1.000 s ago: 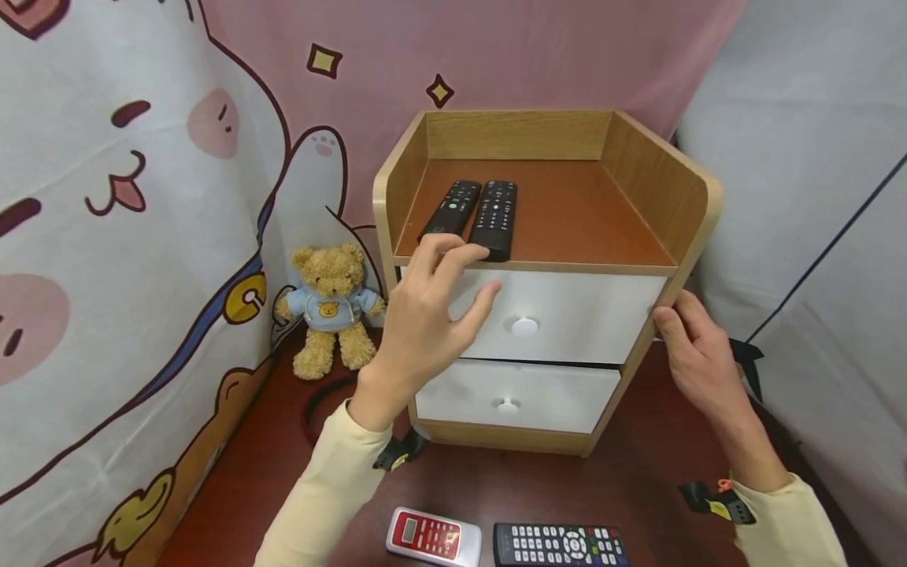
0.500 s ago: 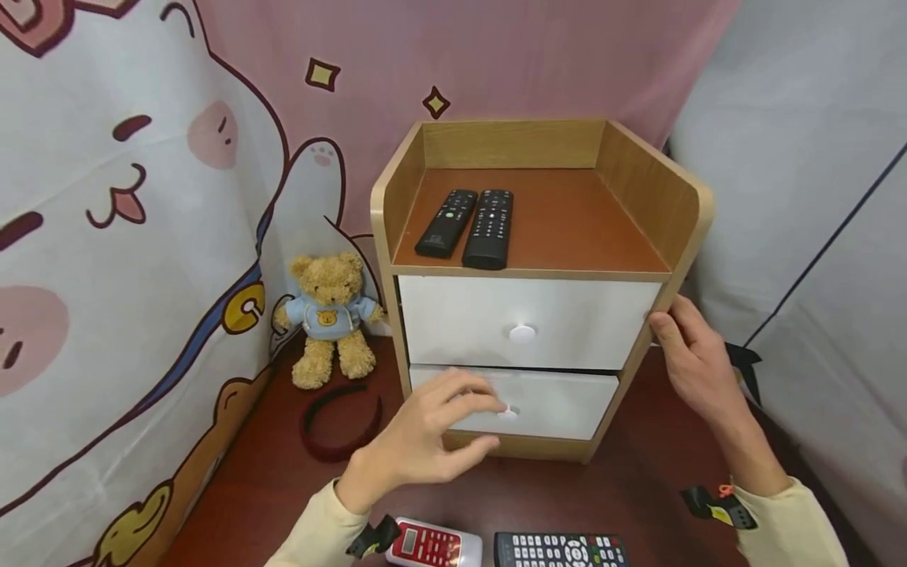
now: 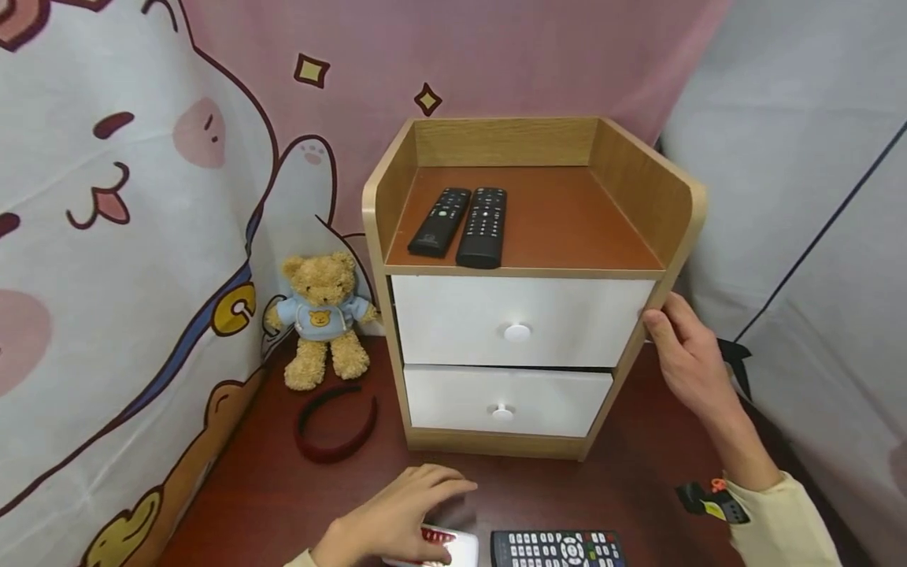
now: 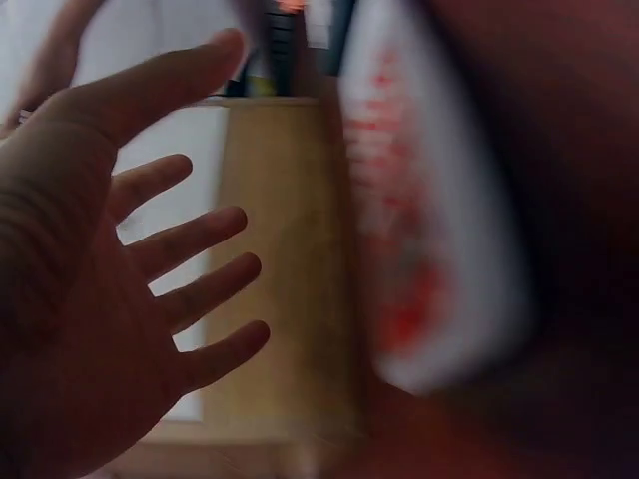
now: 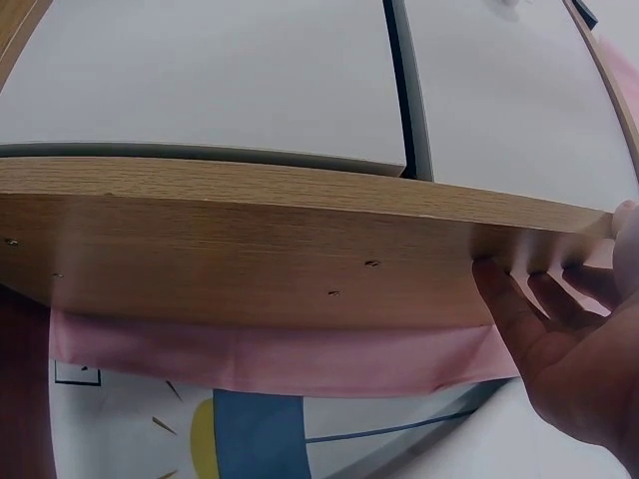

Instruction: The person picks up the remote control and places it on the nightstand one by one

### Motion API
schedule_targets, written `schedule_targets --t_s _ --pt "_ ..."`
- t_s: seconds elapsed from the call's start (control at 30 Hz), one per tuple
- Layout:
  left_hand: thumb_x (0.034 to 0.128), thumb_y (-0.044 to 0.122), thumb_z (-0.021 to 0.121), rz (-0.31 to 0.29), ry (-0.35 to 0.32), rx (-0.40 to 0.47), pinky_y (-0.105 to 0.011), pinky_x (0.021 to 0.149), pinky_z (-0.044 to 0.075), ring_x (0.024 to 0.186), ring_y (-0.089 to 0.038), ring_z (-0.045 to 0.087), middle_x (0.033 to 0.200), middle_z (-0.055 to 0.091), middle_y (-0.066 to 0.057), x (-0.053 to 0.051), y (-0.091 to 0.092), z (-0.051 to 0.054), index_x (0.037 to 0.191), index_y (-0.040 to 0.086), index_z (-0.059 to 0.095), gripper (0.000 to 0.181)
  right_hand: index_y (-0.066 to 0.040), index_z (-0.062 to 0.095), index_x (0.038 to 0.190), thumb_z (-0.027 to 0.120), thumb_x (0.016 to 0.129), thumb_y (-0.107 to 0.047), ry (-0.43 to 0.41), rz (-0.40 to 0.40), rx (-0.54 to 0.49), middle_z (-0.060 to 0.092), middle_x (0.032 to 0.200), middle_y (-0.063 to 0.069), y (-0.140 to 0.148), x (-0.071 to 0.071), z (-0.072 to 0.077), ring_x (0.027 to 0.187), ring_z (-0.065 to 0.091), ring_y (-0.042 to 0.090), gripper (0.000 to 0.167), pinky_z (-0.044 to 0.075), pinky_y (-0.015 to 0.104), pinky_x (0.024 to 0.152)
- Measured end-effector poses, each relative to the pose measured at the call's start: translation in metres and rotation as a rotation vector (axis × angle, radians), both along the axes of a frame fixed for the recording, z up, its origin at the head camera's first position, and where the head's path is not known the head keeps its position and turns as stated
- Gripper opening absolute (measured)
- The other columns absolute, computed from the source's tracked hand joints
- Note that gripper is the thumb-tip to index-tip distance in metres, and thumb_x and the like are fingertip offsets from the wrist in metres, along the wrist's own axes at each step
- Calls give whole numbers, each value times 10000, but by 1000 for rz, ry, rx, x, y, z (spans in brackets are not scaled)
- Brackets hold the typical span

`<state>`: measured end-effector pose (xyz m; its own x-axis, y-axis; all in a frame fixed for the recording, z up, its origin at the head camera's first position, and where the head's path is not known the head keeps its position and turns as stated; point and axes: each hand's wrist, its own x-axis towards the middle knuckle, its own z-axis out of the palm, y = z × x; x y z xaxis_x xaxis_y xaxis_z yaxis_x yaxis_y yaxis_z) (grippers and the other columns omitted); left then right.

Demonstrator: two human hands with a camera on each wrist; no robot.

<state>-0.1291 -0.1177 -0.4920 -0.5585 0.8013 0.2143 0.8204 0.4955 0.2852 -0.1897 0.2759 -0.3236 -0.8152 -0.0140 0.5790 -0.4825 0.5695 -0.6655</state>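
My left hand (image 3: 397,512) hovers low over a white remote (image 3: 462,549) with a red keypad, partly covering it in the head view. In the left wrist view its fingers are spread, and the blurred remote (image 4: 439,230) appears beside them. My right hand (image 3: 690,362) rests on the right side of a wooden cabinet (image 3: 496,444), its thumb at the front edge. Fingertips (image 5: 487,267) press the side panel in the right wrist view. Two black remotes, one on the left (image 3: 439,223) and one on the right (image 3: 483,228), lie on the cabinet's top.
Another black remote (image 3: 556,549) with white keys lies on the table at the front. A teddy bear (image 3: 322,315) sits left of the cabinet, behind a dark red headband (image 3: 333,453). Both white drawers, upper (image 3: 460,323) and lower (image 3: 446,398), have round knobs.
My left hand has come down from the black remotes on the cabinet top, past the lower drawer, to the red-and-white remote. The right hand stays at the cabinet's side.
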Motion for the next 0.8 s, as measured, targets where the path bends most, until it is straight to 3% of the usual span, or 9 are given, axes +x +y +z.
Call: schedule_targets --t_s 0.13,0.3,0.53,0.8 --pt "788 666 712 46 -119 -17 -466 985 468 1263 -118 496 1395 529 107 8 -26 -20 1493 296 426 846 -127 505 1435 451 1063 -176 -6 0 -1 483 1313 -165 -2 -1 2 1055 528 -1 379 404 34 839" --pt "817 704 651 78 -206 29 -406 946 476 1180 -69 504 1309 574 109 13 -45 -37 1445 258 492 787 -115 510 1426 450 1064 -184 -3 -12 -1 484 1292 -175 -2 0 3 1050 512 9 373 389 42 835" --pt "851 623 679 29 -144 98 -316 887 489 1091 -60 522 1197 618 63 15 -48 -48 1362 143 576 709 -108 505 1427 444 1066 -186 -13 -10 -7 488 1275 -167 -2 2 2 1055 524 -2 375 400 32 844" --pt "859 545 719 -2 -156 148 -189 825 448 1027 -33 509 1130 624 63 15 -45 -52 1278 111 648 608 -112 515 1412 442 1066 -186 -11 -2 -12 491 1300 -134 -2 2 2 1062 524 3 361 403 35 848"
